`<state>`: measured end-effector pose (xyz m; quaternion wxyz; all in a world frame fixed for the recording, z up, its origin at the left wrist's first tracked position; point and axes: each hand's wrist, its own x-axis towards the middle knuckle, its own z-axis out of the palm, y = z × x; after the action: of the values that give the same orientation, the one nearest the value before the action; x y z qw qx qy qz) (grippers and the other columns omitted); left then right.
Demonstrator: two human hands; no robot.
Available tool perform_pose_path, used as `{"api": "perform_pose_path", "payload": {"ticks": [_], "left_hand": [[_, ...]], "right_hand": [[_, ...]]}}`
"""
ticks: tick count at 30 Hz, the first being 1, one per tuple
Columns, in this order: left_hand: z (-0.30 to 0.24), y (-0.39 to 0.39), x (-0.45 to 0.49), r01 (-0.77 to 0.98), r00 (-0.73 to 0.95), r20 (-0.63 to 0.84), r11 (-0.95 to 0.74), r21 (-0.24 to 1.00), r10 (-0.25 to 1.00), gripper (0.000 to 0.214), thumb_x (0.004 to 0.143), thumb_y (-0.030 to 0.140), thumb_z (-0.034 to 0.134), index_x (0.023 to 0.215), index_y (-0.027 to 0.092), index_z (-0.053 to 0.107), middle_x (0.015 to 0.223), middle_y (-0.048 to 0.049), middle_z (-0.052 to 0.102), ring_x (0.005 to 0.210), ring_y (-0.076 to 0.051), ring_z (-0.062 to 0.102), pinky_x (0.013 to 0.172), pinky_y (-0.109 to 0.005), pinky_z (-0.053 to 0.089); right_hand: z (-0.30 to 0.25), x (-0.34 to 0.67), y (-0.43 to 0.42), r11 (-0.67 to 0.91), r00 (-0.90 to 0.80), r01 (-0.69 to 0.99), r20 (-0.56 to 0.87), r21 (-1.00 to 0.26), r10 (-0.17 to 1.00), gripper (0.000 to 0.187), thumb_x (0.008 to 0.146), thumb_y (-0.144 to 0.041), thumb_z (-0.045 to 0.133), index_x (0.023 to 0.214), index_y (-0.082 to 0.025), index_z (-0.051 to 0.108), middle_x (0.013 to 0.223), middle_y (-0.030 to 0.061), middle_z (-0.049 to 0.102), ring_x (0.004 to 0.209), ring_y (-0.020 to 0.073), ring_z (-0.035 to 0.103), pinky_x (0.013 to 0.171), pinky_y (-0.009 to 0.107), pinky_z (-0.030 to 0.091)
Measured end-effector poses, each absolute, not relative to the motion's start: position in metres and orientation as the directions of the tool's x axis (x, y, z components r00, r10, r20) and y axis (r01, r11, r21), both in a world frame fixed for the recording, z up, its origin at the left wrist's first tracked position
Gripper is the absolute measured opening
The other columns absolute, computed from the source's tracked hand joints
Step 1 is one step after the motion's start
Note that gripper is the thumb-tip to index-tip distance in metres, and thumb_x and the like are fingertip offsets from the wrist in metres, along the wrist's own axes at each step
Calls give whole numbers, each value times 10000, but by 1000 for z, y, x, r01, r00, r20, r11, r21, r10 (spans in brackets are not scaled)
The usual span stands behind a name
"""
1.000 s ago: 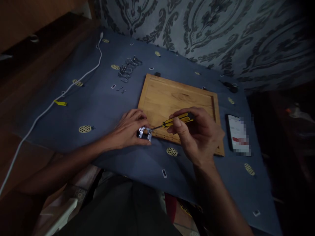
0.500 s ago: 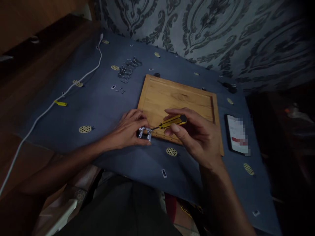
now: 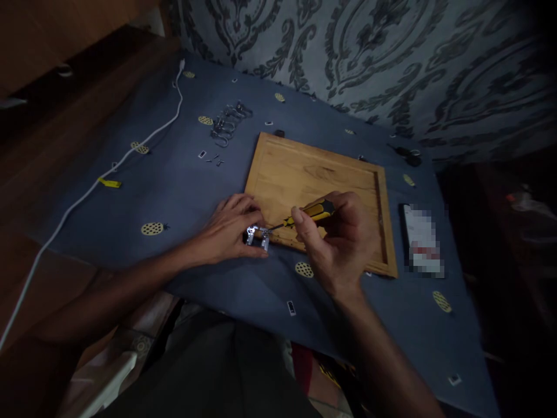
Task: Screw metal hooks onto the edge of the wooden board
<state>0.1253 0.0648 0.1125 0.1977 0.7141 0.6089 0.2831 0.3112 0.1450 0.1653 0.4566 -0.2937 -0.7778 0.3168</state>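
My left hand [image 3: 230,229] pinches a small shiny metal fitting [image 3: 265,240] with two prongs between thumb and fingers, at the near left corner of a framed wooden board [image 3: 313,168]. In my right hand [image 3: 337,247] is a screwdriver [image 3: 319,211] with a yellow and black handle. Its thin shaft slants down to the left, and the tip meets the top of the fitting. Whether a screw sits under the tip is too small to make out. The fingers of my right hand curl round the handle, with the thumb along it.
Several curved metal pieces [image 3: 228,122] lie at the back left, with a few small screws [image 3: 216,160] nearer. A white cable [image 3: 152,138] with a yellow tag [image 3: 109,183] crosses the left side. At right are a phone [image 3: 421,241] and keys [image 3: 409,154].
My right hand has turned about the screwdriver, its fingers now curled more tightly round the handle. The left hand and the fitting stay in place; the view shifts slightly.
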Motion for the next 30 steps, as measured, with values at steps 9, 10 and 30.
{"api": "perform_pose_path", "payload": {"ticks": [9, 10, 30], "left_hand": [[115, 65, 124, 749, 115, 151, -186, 636, 982, 478, 739, 558, 886, 1018, 231, 676, 1284, -85, 611, 1364, -337, 456, 1122, -505, 407], [115, 65, 124, 751, 116, 148, -185, 634, 982, 475, 741, 554, 886, 1017, 232, 673, 1288, -87, 609, 1366, -336, 456, 1121, -504, 407], [113, 64, 124, 739, 112, 156, -187, 647, 981, 462, 766, 547, 867, 1047, 239, 668, 1267, -77, 607, 1371, -329, 459, 1136, -514, 399]], "right_hand": [[190, 325, 154, 525, -687, 100, 323, -845, 651, 202, 955, -452, 723, 982, -257, 765, 905, 24, 717, 773, 174, 690, 627, 303, 543], [192, 326, 156, 517, -701, 104, 306, -850, 644, 218, 961, -463, 713, 983, -253, 770, 924, 34, 731, 817, 187, 704, 642, 307, 556], [178, 316, 155, 605, -544, 151, 445, -782, 712, 374, 810, -541, 851, 689, -228, 686, 703, 1, 708, 553, 145, 611, 502, 292, 496]]}}
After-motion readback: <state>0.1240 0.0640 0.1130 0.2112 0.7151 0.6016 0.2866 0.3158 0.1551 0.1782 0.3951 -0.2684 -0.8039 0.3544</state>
